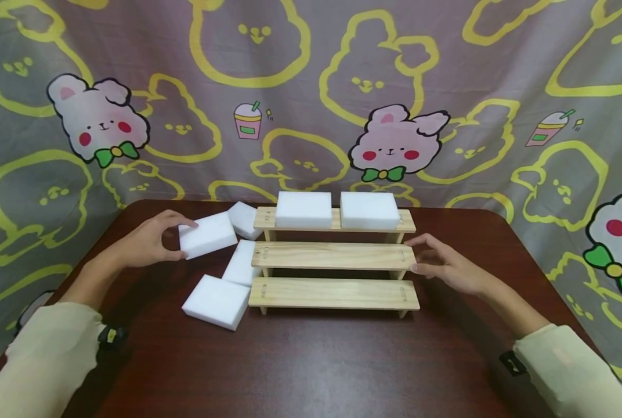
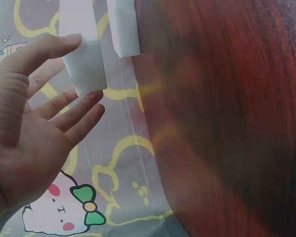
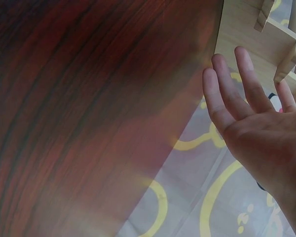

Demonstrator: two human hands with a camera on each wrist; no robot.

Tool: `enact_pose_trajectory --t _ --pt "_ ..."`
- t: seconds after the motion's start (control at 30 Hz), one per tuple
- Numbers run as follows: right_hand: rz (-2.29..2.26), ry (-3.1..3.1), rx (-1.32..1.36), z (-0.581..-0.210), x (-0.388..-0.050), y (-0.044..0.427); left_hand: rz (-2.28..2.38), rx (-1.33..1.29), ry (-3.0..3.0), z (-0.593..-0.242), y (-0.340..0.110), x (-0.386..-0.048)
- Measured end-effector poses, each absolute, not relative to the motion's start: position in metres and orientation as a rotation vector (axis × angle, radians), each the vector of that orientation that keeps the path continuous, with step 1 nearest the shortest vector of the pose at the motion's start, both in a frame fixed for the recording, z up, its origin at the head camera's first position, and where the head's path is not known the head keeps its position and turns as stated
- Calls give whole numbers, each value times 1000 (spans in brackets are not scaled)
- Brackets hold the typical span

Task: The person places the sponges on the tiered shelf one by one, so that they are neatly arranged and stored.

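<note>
My left hand (image 1: 156, 239) holds a white foam block (image 1: 209, 235) by its left end, thumb on one side and fingers on the other. In the left wrist view, the same block (image 2: 83, 54) sits between thumb and fingertips. A three-tier wooden display stand (image 1: 332, 255) stands on the table. Two white foam blocks (image 1: 303, 210) lie side by side on its top tier; the middle and bottom tiers are bare. At the middle tier's right end, my right hand (image 1: 449, 268) pinches the board's edge between thumb and index finger, the other fingers extended.
Left of the stand, more foam blocks lie on the dark red-brown table (image 1: 311, 360): one at the back (image 1: 244, 219), one beside the middle tier (image 1: 242, 264) and one nearer the front (image 1: 218, 301). A patterned cloth (image 1: 300, 75) hangs behind the table.
</note>
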State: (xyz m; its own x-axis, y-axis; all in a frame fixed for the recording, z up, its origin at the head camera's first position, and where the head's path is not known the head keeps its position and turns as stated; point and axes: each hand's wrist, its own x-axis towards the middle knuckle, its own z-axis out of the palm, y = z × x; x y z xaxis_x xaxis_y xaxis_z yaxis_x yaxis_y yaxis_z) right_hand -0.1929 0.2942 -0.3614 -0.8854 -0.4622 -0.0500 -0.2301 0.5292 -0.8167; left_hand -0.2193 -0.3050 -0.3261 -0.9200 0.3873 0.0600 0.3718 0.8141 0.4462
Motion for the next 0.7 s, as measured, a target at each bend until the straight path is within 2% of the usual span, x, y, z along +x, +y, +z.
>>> enact_pose_trajectory --t 0.7 --pt "-1285 2507 -579 -361 -193 293 880 747 2872 -319 -303 -208"
